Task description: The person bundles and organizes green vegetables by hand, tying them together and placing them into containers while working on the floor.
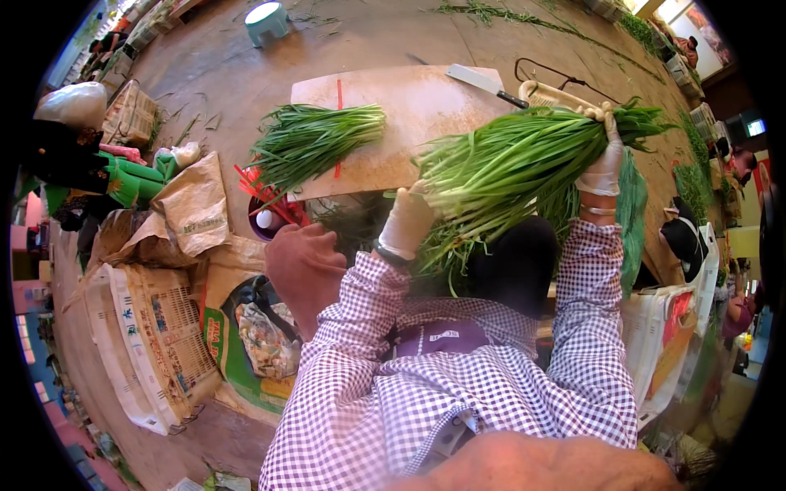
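A large bunch of garlic chives (516,159) stretches over my lap, its pale stem ends to the left and its leaf tips to the right. My right hand (603,159), in a whitish glove, is closed around the leafy part near the tips. At the pale ends my left hand (407,222), gloved too, has its fingers bent in against the stems; slight blur softens them. A smaller bunch of garlic chives (319,141) lies on the board (417,114) in front of me, across a red tie strip (338,169). Loose leaves hang below the held bunch.
A broad knife (475,79) with a black handle rests at the board's far right edge, beside a beige basket (547,96). Red strips (274,200) hang by a purple tub (260,214). A white crate (155,344) stands at left, a blue stool (268,31) farther off.
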A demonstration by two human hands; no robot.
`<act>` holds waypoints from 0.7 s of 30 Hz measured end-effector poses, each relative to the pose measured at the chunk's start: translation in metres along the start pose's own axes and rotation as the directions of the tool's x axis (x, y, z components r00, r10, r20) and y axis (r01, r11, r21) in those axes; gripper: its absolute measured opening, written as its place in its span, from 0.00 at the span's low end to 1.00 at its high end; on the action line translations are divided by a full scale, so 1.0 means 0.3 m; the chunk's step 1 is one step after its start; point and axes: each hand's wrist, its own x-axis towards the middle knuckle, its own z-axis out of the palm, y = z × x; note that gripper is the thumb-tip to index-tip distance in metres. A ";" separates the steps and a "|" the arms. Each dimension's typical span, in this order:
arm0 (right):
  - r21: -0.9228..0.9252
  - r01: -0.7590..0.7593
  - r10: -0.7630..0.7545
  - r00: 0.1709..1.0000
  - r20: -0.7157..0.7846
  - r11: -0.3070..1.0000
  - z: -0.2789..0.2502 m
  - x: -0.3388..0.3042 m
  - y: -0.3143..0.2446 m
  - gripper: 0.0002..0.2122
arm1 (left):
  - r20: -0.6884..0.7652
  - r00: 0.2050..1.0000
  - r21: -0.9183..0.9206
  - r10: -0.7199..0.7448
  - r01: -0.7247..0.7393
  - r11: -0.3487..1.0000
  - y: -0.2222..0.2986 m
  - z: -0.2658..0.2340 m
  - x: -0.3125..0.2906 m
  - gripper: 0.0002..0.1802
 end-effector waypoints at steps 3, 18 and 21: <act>-0.148 -0.038 0.023 0.995 -0.097 0.988 -0.067 0.002 0.044 0.06 | -0.155 0.968 -0.092 -0.198 0.186 0.978 -0.025 -0.001 -0.008 0.42; -0.064 -0.021 0.022 1.000 0.004 0.998 0.024 -0.126 -0.001 0.08 | -0.091 0.990 0.068 -0.108 0.114 0.991 0.052 0.157 -0.107 0.34; -0.004 -0.043 0.043 0.997 0.059 0.999 0.079 -0.157 -0.016 0.06 | -0.256 0.960 0.207 -0.110 0.165 0.964 0.014 0.191 -0.096 0.29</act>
